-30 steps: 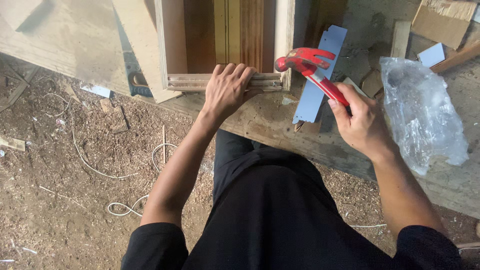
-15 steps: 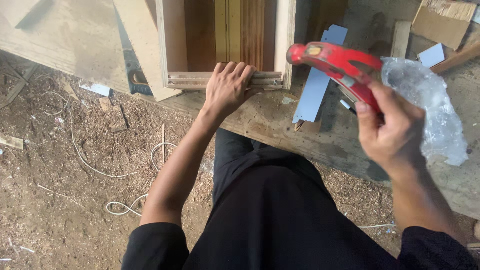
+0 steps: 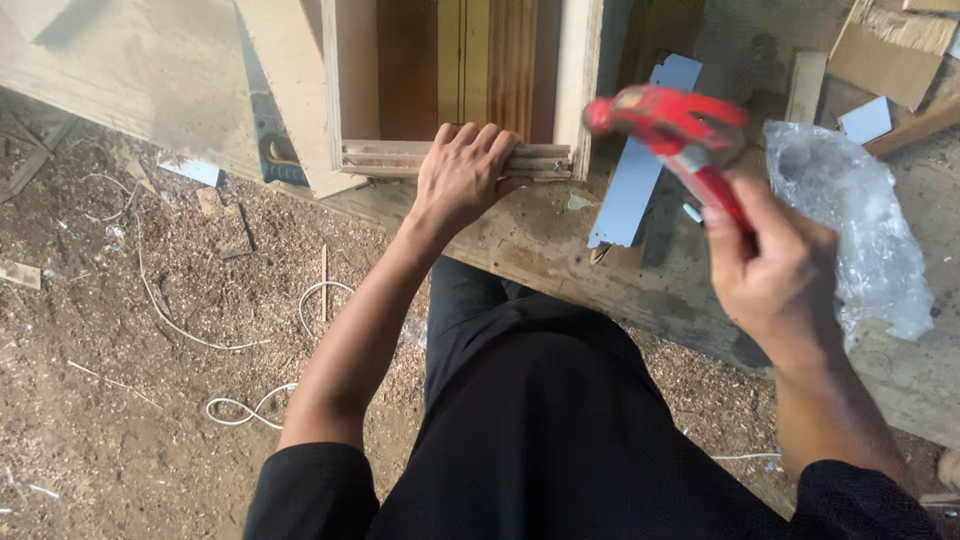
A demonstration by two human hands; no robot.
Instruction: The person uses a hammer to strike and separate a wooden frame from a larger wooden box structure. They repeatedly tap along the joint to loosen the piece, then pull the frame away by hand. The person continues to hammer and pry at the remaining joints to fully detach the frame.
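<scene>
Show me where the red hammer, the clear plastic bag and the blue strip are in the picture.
red hammer [image 3: 668, 122]: head view, on its red head, blurred.
clear plastic bag [image 3: 860, 225]: head view, on its crumpled middle.
blue strip [image 3: 640, 170]: head view, on its flat middle part.

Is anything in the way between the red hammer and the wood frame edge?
Nothing visible blocks it. The red hammer in the right hand hangs in open air right of the wooden frame's front edge, where the left hand presses.
</scene>
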